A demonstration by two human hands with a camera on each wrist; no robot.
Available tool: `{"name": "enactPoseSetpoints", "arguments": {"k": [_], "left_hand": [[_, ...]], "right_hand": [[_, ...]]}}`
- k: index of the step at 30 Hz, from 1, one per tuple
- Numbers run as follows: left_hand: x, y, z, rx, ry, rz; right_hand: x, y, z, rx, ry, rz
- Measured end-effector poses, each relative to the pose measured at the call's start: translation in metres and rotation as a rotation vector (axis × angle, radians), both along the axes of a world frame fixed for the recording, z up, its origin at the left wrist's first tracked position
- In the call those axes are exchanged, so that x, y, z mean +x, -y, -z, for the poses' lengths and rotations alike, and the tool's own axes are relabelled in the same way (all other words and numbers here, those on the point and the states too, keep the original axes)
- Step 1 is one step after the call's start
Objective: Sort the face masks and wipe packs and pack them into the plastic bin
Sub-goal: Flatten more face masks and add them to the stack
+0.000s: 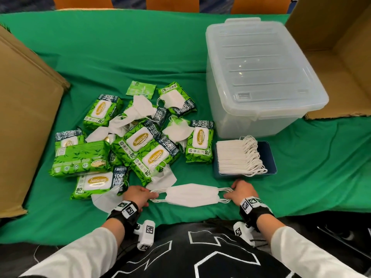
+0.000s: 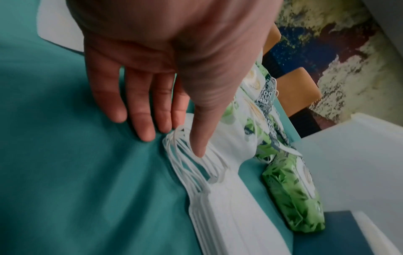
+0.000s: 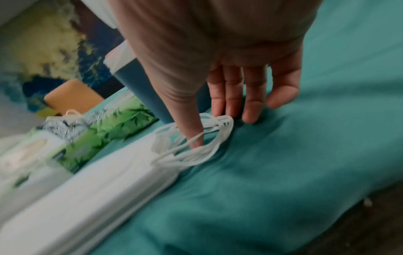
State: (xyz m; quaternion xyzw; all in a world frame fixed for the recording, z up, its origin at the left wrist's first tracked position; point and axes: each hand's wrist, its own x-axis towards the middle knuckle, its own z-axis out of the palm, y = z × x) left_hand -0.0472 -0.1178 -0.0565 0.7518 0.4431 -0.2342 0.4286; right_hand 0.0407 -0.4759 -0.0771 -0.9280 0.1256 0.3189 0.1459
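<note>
Green cloth (image 1: pixel 140 47) over the table; orange chair backs (image 1: pixel 172 3) beyond its far edge; patterned blue carpet (image 1: pixel 26 3); cardboard boxes (image 1: pixel 26 127) flanking either side.

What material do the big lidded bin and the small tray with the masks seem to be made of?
Bin: likely translucent plastic, slightly glossy; its ribs show through the lid and light glints on it. Tray: dark blue, opaque, matte, probably plastic, though not certain.
</note>
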Motion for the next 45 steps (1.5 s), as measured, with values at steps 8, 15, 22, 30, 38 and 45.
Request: {"name": "enactPoseSetpoints", "arguments": {"k": [8, 15, 22, 30, 38, 45], "left_hand": [[0.006, -0.006, 0.011, 0.159, -0.047, 0.169], [-0.002, -0.011, 0.010, 0.096, 0.103, 0.101], [-0.020, -0.017, 0.007, -0.352, 0.140, -0.307], [-0.020, -0.015, 0.013, -0.202, 0.101, -0.138], [-0.004, -0.027, 0.011, 0.208, 0.024, 0.341], [0.007, -0.005, 0.008, 0.429, -0.111, 0.512]], "right_hand": [[0.000, -0.008, -0.008, -0.144, 0.044, -0.161], [0.003, 0.005, -0.013, 0.022, 0.030, -0.073], [-0.004, 0.013, -0.008, 0.699, -0.209, 0.610], [-0.003, 0.017, 0.004, 0.461, -0.100, 0.432], [0.002, 0.025, 0.008, 0.363, -0.005, 0.246], [0.004, 0.013, 0.003, 0.175, -0.032, 0.079]]}}
